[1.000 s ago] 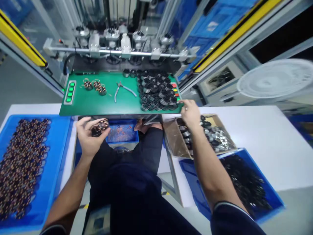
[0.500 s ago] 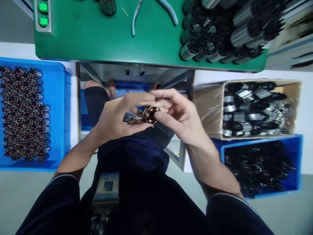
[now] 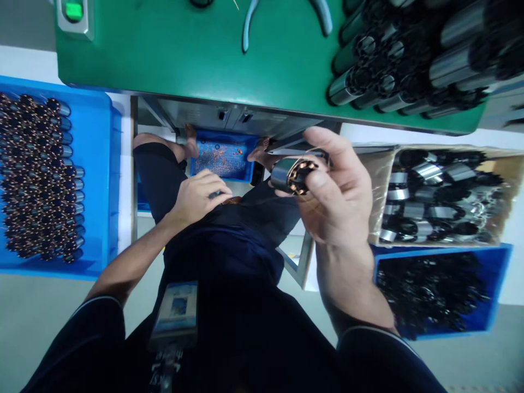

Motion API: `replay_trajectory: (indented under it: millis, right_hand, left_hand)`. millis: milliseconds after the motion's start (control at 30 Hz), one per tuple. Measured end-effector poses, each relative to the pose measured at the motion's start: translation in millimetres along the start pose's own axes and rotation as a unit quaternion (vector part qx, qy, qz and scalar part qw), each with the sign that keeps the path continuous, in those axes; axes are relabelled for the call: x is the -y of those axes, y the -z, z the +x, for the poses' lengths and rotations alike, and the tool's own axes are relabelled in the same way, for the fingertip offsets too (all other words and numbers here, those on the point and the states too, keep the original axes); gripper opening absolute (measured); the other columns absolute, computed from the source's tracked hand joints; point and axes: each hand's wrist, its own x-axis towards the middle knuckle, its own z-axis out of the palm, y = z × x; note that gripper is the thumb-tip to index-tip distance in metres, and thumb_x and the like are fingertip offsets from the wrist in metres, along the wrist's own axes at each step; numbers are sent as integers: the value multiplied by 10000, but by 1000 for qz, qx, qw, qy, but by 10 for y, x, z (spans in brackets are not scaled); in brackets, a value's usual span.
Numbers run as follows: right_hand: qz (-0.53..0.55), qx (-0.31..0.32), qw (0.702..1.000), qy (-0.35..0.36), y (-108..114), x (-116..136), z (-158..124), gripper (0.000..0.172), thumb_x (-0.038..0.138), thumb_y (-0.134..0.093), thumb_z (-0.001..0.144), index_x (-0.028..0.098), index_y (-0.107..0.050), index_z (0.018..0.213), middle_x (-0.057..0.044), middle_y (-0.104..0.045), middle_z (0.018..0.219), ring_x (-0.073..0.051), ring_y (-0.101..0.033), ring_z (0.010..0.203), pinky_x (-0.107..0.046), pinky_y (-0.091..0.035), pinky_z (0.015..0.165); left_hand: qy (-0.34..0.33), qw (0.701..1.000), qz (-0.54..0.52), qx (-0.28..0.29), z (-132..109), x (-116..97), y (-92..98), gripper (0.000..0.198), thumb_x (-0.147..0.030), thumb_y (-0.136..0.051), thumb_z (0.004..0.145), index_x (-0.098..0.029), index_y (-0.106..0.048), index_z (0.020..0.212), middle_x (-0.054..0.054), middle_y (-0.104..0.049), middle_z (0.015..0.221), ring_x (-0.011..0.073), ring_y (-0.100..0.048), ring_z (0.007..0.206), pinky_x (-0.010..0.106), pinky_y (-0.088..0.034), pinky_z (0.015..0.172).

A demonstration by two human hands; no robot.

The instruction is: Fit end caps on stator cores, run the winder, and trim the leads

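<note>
My right hand is raised in front of the bench edge, fingers closed round a small metal motor part with copper windings. My left hand rests lower over my lap, fingers curled on a small dark piece that I cannot make out. The two hands are apart. Directly below them are my dark trousers. A small blue bin with copper scraps sits under the bench, beyond my left hand.
A green bench top holds cutters, a green button and stacked black-and-silver cylinders. A blue tray of copper-wound parts lies left. A cardboard box of metal parts and a blue bin of black parts lie right.
My hands were together on the wound part; now my right hand has lifted it up and to the right, while my left hand has dropped toward my lap.
</note>
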Motion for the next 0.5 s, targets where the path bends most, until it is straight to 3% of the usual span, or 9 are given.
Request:
replay_trajectory:
  millis: [67,133,200,300,367,500]
  right_hand:
    - [-1,-4,1000,11,-33,-74,-15,618,673,-1073,994,499,-838,1538,-15,-960,1240,-402,-964,1160,-663,-856,1073]
    - [-10,-9,1000,26,-91,-151,-24,601,635,-1089,997,506,-839,1529,-7,-958,1258,-376,-962,1179,-645,-843,1136]
    - [-22,-11,999,33,-158,-219,-22,596,629,-1093,998,506,-835,1521,-10,-952,1277,-372,-956,1217,-638,-840,1149]
    - [-41,-4,999,10,-222,-279,-8,651,693,-1069,1004,499,-802,1565,-35,-941,1342,-388,-938,1316,-636,-840,1148]
    - [-37,3,999,-4,-206,-286,-9,708,753,-1022,1026,506,-757,1635,-46,-936,1382,-395,-931,1354,-623,-847,1122]
    - [13,33,999,-1,-73,-257,-72,761,790,-951,1059,549,-686,1730,-44,-949,1365,-411,-958,1250,-598,-864,927]
  left_hand:
    - [57,996,-30,-60,-46,32,-13,231,-431,-934,1170,-323,-959,967,0,-933,946,245,-856,880,454,-676,885]
    - [77,989,-40,-121,23,-114,59,154,-504,-984,1139,-353,-991,1111,0,-935,1064,267,-886,1012,506,-730,1010]
    - [81,989,-34,-123,170,-357,142,275,-646,-974,1140,-396,-990,1254,6,-912,1216,309,-895,1216,601,-751,1167]
    - [81,988,-63,-112,342,-621,133,327,-703,-871,1214,-391,-967,1208,6,-886,1346,324,-869,1395,683,-698,1332]
    - [78,981,-141,-111,325,-611,15,354,-668,-841,1247,-353,-951,1128,11,-905,1389,300,-874,1401,619,-715,1306]
    - [165,939,-287,-88,91,-305,-224,450,-700,-927,1179,-282,-931,1014,59,-959,1282,256,-935,1200,417,-771,1009]
